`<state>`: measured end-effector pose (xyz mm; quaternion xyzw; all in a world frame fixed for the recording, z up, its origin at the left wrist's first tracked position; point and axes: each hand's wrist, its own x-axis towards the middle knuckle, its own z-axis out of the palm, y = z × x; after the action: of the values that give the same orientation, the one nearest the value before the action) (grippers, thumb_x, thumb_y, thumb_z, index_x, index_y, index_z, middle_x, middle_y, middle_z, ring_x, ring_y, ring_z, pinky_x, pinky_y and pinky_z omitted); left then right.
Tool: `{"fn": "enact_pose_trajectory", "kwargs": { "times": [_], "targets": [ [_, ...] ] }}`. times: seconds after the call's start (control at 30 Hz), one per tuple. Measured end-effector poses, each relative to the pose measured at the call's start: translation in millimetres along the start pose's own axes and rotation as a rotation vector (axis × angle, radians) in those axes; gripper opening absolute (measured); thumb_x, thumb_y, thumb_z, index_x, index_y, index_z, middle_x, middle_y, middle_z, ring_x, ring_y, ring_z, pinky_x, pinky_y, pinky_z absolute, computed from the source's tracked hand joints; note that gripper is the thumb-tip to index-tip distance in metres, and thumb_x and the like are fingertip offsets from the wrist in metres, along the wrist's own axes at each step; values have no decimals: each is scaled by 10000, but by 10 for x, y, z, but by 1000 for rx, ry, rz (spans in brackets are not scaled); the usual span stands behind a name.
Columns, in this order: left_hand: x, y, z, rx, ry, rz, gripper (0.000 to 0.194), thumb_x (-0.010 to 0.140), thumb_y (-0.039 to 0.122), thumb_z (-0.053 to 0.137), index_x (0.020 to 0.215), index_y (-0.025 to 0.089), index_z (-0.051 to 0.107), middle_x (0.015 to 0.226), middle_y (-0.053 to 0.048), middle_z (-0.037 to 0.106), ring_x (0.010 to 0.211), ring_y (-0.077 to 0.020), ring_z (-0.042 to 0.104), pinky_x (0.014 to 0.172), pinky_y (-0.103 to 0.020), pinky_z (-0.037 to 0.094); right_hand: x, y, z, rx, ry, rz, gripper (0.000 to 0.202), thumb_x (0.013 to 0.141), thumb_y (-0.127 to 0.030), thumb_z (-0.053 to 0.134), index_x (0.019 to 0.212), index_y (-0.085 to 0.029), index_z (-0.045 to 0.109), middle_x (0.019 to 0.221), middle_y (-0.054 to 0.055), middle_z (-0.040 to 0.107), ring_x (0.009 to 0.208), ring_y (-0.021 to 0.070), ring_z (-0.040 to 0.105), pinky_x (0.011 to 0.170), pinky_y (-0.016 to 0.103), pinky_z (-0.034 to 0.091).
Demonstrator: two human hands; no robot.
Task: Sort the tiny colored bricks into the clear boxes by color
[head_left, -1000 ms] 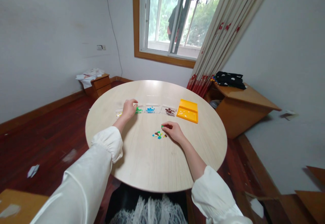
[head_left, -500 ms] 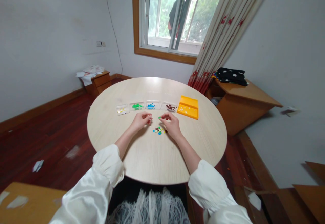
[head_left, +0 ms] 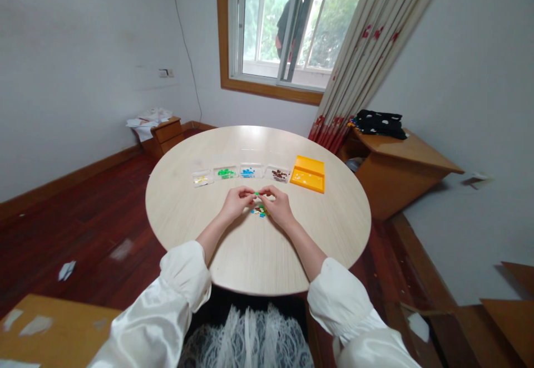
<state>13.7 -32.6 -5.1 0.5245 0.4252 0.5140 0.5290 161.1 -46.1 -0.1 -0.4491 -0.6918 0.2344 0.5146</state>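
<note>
Green piece [head_left: 256,194] just below frame centre, between left hand [head_left: 236,202] and right hand [head_left: 277,204]. Right grip pinched on it; left grip's hold can't tell from here. Loose pieces [head_left: 261,215] lower, on bench [head_left: 258,262].

- Daylight enters through the bright window [head_left: 267,23], its outdoor view washed out.
- Pale sheen on the table [head_left: 258,262]; soft shadows beside the forearms [head_left: 306,248].
- Wide-angle stretching toward corners; small pieces [head_left: 261,214] look soft.
</note>
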Motion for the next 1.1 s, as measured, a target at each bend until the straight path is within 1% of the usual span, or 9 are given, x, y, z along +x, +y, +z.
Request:
{"fn": "enact_pose_trajectory", "kwargs": {
  "times": [0.07,0.17,0.33,0.43,0.53,0.67,0.8,0.93,1.1],
  "targets": [
    [24,-17,-28,39,30,24,258,543,309,746,701,134,641,618,-17,645,561,-131,583,579,-272,488,7,15,-29,-3,-14,5,158,743,-302,568,785,-174,651,800,44,687,757,167,607,734,305,462],
    [88,-51,-115,123,141,88,182,599,277,694,709,141,641,659,-24,657,579,-129,576,597,-271,479,16,73,-106,-32,-62,40,166,743,-266,554,798,-172,679,829,55,701,765,164,612,707,293,460],
    [193,-87,-321,323,326,212,115,701,246,600,749,149,640,753,-44,676,698,-151,597,701,-287,470,0,196,-234,-93,-252,105,176,737,-232,572,810,-171,720,789,51,700,654,132,569,644,273,449],
    [240,-81,-417,459,393,235,126,735,241,567,773,152,647,768,-43,674,662,-143,566,685,-281,447,-14,216,-260,-82,-344,71,181,745,-207,585,848,-178,731,818,55,703,706,137,588,686,277,458],
    [299,-73,-487,570,456,250,130,742,229,557,778,152,654,794,-48,671,657,-145,542,681,-281,428,-23,197,-257,-71,-399,45,193,748,-159,582,861,-190,736,851,59,702,790,151,613,740,288,464],
    [413,-80,-569,673,543,273,106,738,217,564,752,154,648,808,-60,654,726,-174,547,726,-303,420,-26,157,-245,-117,-424,52,181,754,-150,582,829,-196,741,801,46,683,761,144,606,720,272,463],
    [545,-96,-648,743,613,285,84,732,217,574,739,162,636,805,-66,628,825,-212,553,801,-340,407,-26,130,-234,-169,-422,93,146,749,-147,592,778,-172,733,766,43,667,724,135,591,691,257,453],
    [641,-105,-697,829,650,284,94,737,229,568,748,168,640,818,-74,601,872,-239,536,839,-369,391,-28,122,-225,-181,-407,91,138,745,-134,585,743,-174,716,753,34,661,713,131,581,689,258,446],
    [668,-111,-695,943,678,263,134,752,250,564,780,179,674,878,-93,593,917,-266,510,844,-399,377,-27,132,-223,-194,-389,91,129,750,-137,576,729,-169,699,744,38,659,704,134,575,691,268,444]
  ]
}}
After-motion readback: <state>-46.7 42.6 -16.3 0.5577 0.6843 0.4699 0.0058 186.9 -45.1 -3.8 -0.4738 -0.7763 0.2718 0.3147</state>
